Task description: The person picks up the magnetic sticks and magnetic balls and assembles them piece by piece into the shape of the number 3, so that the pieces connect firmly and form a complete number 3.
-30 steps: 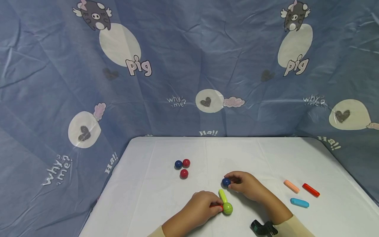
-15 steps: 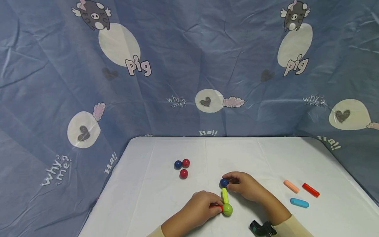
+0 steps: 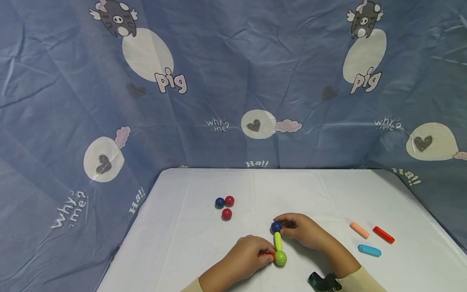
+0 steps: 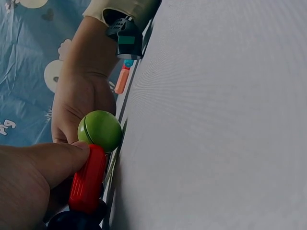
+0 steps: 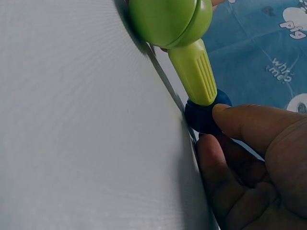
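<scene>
The lime rod (image 3: 278, 241) lies near the middle of the table (image 3: 182, 239), its long axis running almost straight toward the far edge, from the green ball (image 3: 280, 258) to the navy ball (image 3: 276, 226). The right hand (image 3: 300, 229) pinches that navy ball between thumb and fingertips. The left hand (image 3: 249, 253) pinches the red rod (image 4: 88, 179), which points from the green ball toward the table's left edge.

A white cloth covers the table; a blue printed curtain (image 3: 204, 81) hangs behind its far edge. Two red balls (image 3: 227, 214) and another blue ball (image 3: 219, 202) sit left of centre; three loose rods (image 3: 369, 250) lie toward the right edge.

The left hand hides most of the red rod from above; a dark shape (image 4: 74, 221) at its other end is cut off and unclear.
</scene>
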Demonstrator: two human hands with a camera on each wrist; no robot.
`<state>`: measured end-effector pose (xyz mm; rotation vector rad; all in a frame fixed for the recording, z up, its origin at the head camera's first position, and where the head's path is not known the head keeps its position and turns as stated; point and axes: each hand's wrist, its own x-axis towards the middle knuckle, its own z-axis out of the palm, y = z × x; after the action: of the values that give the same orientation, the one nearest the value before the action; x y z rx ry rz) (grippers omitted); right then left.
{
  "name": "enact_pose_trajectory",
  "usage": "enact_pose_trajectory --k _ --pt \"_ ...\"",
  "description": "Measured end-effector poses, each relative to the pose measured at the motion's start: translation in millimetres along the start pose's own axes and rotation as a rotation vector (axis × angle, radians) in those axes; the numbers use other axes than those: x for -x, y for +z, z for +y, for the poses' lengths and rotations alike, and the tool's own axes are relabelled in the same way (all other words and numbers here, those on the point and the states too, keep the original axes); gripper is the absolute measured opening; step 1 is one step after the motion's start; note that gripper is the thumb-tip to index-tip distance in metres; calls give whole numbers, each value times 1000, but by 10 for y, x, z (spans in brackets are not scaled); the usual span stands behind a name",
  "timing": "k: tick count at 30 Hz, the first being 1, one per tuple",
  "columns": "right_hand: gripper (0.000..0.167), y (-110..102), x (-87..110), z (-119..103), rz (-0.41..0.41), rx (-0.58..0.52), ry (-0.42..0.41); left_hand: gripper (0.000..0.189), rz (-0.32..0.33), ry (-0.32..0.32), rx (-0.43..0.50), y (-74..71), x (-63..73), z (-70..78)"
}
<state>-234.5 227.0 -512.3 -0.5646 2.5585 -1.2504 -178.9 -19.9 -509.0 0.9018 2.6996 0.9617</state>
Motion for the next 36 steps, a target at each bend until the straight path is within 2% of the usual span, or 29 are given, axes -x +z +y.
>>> enact_pose_trajectory --k 15,27,31,36 --pt "31 13 -8 12 18 18 -4 7 -21 -22 24 -15 -18 -9" --pt "33 22 47 41 -8 -46 8 7 -17 -11 34 24 22 -26" --pt "32 20 43 14 5 -50 27 10 -15 -4 5 8 16 -32" --pt "33 8 44 -18 20 -63 49 18 -25 -29 -68 -38 19 -39"
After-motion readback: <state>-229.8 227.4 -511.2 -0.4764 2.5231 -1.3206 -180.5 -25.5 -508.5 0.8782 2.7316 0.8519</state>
